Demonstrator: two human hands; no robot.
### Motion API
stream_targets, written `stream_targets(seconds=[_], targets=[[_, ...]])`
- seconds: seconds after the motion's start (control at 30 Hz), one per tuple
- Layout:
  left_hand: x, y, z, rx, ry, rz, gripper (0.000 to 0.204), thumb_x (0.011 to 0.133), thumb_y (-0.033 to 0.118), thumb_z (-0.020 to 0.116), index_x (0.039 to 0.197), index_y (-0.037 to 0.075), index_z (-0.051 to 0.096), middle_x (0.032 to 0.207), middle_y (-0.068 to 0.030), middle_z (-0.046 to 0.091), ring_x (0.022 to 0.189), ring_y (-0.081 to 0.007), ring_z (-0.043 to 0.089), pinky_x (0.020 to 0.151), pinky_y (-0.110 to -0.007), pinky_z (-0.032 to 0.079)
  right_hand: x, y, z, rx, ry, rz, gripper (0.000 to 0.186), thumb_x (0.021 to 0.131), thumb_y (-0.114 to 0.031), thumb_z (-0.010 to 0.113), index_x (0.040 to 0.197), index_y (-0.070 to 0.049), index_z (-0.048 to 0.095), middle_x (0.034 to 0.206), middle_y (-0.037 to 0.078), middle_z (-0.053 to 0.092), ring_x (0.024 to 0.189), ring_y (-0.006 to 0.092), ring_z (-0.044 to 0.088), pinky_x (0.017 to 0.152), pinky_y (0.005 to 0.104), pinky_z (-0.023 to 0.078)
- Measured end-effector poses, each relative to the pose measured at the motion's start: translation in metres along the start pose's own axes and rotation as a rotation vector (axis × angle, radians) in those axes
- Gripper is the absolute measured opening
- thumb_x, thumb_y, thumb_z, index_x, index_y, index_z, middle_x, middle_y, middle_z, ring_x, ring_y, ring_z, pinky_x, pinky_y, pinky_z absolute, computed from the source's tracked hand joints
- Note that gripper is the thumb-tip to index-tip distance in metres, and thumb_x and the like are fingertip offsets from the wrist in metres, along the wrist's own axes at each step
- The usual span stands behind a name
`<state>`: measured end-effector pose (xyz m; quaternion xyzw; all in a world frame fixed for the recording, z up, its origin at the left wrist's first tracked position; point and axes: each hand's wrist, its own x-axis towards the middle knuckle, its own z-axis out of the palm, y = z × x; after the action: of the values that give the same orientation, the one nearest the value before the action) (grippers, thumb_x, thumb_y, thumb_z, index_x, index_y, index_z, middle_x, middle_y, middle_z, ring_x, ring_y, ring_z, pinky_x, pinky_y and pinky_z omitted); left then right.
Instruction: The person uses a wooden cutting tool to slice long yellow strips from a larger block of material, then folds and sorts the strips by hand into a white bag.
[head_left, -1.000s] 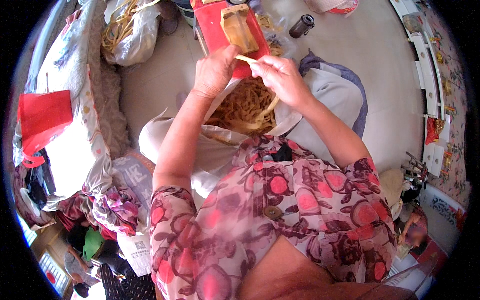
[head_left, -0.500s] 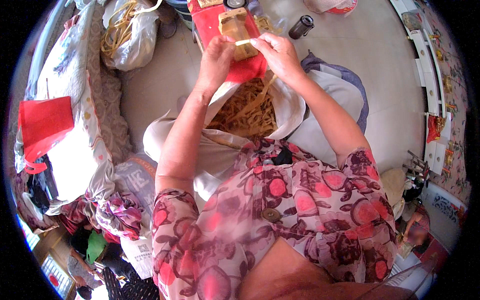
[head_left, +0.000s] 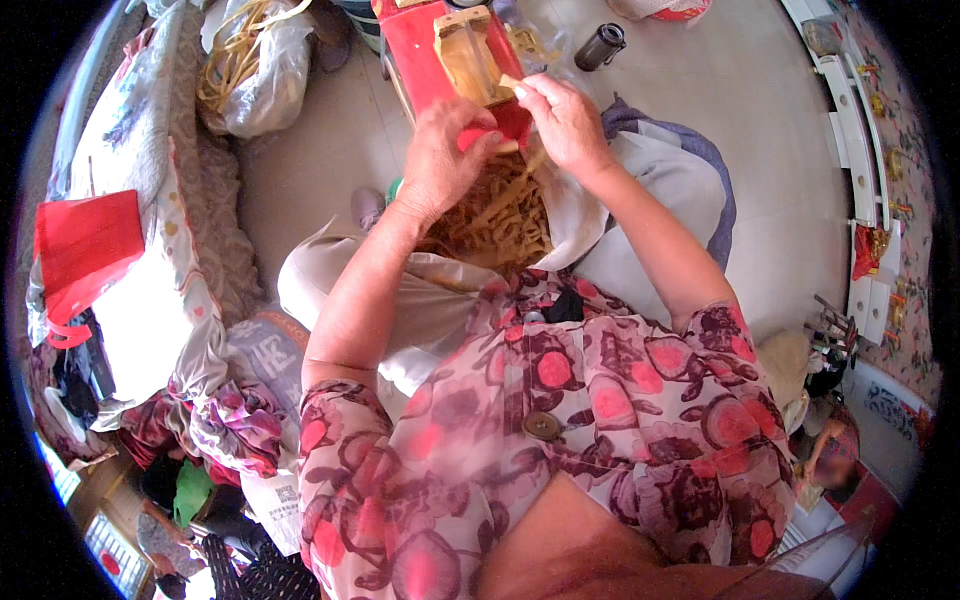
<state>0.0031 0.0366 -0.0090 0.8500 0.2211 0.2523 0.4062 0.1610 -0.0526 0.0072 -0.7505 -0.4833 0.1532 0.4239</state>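
Observation:
My right hand (head_left: 567, 122) pinches the end of a short tan strip (head_left: 509, 82), beside the front corner of a wooden block tool (head_left: 468, 55) with a narrow bar along it. The block sits on a red-covered bench (head_left: 412, 50). Lower and to the left, my left hand (head_left: 447, 155) is closed, with a pale strip (head_left: 507, 147) at its fingertips; the palm is hidden. Below both hands, a white cloth bag (head_left: 578, 215) lies open across my lap. Tangled brown strips (head_left: 505, 215) fill it.
A clear plastic bag (head_left: 275, 95) of long tan strips stands on the floor at left, near a cloth-covered bed or sofa (head_left: 135, 150). A dark flask (head_left: 600, 47) stands right of the bench. White drawers (head_left: 850, 130) line the right side. Other people appear at the lower edges.
My hands have parted. The left has come down toward the bag's mouth with a pale strip, while the right stays by the block, pinching a tan strip end.

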Motion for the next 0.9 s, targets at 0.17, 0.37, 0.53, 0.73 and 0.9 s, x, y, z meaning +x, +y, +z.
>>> stream_targets(seconds=[0.17, 0.37, 0.53, 0.73, 0.9], targets=[[-0.021, -0.003, 0.026, -1.116, -0.360, -0.731, 0.040, 0.095, 0.037, 0.041, 0.108, 0.002, 0.056, 0.110, -0.0107, 0.057, 0.098, -0.0207, 0.056, 0.082, -0.033, 0.047, -0.034, -0.026, 0.009, 0.244, 0.018, -0.211, 0.015, 0.085, -0.012, 0.059, 0.093, 0.001, 0.059, 0.080, 0.014, 0.060, 0.075, 0.0253, 0.060, 0.067, 0.0323, 0.046], [-0.025, -0.011, 0.043, -1.322, -0.133, -0.775, 0.013, 0.086, 0.011, 0.053, 0.096, 0.005, 0.057, 0.090, -0.0048, 0.058, 0.079, -0.0150, 0.056, 0.066, -0.031, 0.047, -0.059, -0.022, 0.024, 0.286, -0.113, -0.156, 0.016, 0.090, -0.017, 0.053, 0.088, -0.001, 0.057, 0.075, 0.016, 0.059, 0.069, 0.0286, 0.060, 0.061, 0.0362, 0.046], [-0.021, -0.013, 0.034, -1.238, -0.271, -0.811, 0.012, 0.088, 0.012, 0.049, 0.095, 0.008, 0.058, 0.083, -0.0028, 0.061, 0.074, -0.0151, 0.057, 0.061, -0.028, 0.045, -0.042, -0.029, 0.019, 0.223, -0.031, -0.149, 0.018, 0.093, -0.019, 0.047, 0.091, -0.002, 0.053, 0.069, 0.019, 0.056, 0.066, 0.0350, 0.058, 0.058, 0.0401, 0.044], [-0.015, 0.011, 0.016, 0.175, 0.139, 0.141, 0.024, 0.076, -0.006, 0.046, 0.095, 0.004, 0.057, 0.081, -0.0093, 0.059, 0.072, -0.0298, 0.056, 0.068, -0.034, 0.047, -0.032, -0.001, 0.031, 0.493, -0.024, 0.085, 0.019, 0.092, -0.020, 0.044, 0.088, -0.003, 0.052, 0.069, 0.013, 0.056, 0.057, 0.0267, 0.056, 0.053, 0.0376, 0.044], [-0.008, 0.021, 0.008, 0.014, 0.253, 0.247, 0.034, 0.071, -0.013, 0.047, 0.101, 0.003, 0.055, 0.088, -0.0138, 0.058, 0.079, -0.0327, 0.058, 0.073, -0.036, 0.048, -0.034, -0.009, 0.022, 1.576, -0.579, 0.716, 0.017, 0.093, -0.022, 0.043, 0.088, -0.009, 0.052, 0.070, 0.000, 0.049, 0.046, 0.0069, 0.038, 0.043, 0.0219, 0.034]])
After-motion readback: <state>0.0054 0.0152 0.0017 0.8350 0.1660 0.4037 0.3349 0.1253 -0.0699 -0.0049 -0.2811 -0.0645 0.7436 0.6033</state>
